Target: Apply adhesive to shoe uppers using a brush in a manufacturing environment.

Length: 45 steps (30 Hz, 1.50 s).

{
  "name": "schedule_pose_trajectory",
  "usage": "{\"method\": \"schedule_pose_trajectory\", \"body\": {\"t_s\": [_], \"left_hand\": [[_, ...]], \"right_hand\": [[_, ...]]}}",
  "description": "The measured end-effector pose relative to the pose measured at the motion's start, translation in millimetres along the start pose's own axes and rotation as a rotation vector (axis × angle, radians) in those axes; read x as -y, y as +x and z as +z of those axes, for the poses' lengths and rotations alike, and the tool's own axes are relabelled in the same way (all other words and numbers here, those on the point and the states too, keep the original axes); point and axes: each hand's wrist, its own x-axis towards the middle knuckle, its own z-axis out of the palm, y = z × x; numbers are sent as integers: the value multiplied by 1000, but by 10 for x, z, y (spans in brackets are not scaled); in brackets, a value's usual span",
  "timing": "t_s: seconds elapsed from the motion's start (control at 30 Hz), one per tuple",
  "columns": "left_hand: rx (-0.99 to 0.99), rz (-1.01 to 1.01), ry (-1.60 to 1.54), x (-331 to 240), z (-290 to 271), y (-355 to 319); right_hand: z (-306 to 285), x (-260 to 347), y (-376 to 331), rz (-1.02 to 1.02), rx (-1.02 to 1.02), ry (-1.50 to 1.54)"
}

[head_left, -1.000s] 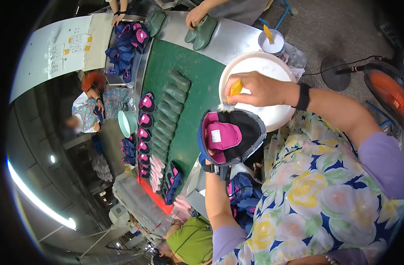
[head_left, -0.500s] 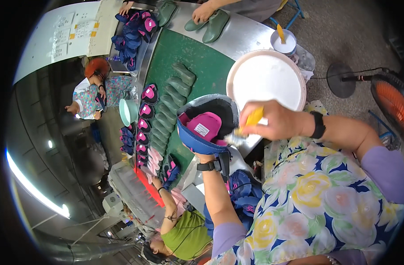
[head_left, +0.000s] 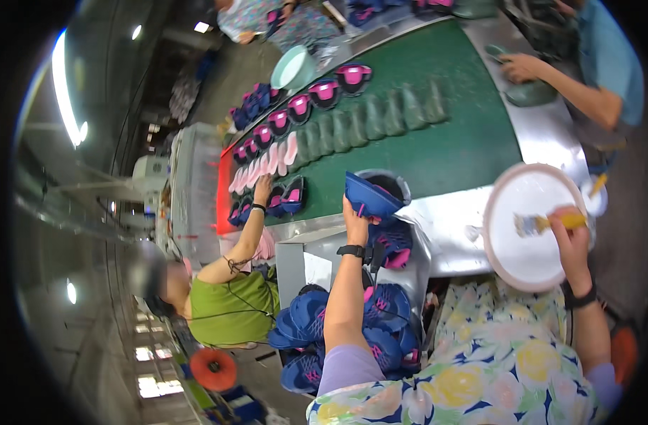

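Observation:
My left hand is closed round a blue shoe upper, held tilted near the front edge of the green work surface. The underside of the upper faces partly away, so most of its inside is hidden. My right hand grips a paintbrush by its yellow handle. Its pale bristles are over the large round pan of white liquid at the right. Whether they touch the liquid I cannot tell. Below the held upper, another blue shoe upper rests at the metal edge.
Green shoe lasts and pink foot-shaped pieces stand in a row on the green surface. Behind them are dark uppers with pink linings. Several blue uppers are piled beside my left arm. One co-worker's hand touches the row; another's holds a last.
My view has turned. The brush has gone from the upper's inside to above the pan. My left hand has moved leftward, away from my right, still holding the upper.

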Motion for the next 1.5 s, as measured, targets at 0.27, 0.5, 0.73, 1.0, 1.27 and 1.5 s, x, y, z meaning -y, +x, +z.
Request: {"method": "schedule_pose_trajectory", "body": {"t_s": [0.27,0.5,0.73,1.0,1.27,1.5], "left_hand": [[-237,-105,-581,1255,-1097,1029],[-1106,109,526,2300,-2371,1307],[383,273,698,647,-552,-579],[173,145,945,834,-316,-658],[254,-292,-334,-321,-75,-437],[519,299,257,-576,612,-693]], "right_hand": [[230,-22,118,224,31,-105],[528,-153,451,229,148,-174],[278,-293,322,299,37,-204],[437,-356,43,182,155,-328],[455,-458,-166,-230,541,-639],[-183,63,321,-41,258,-176]]}}
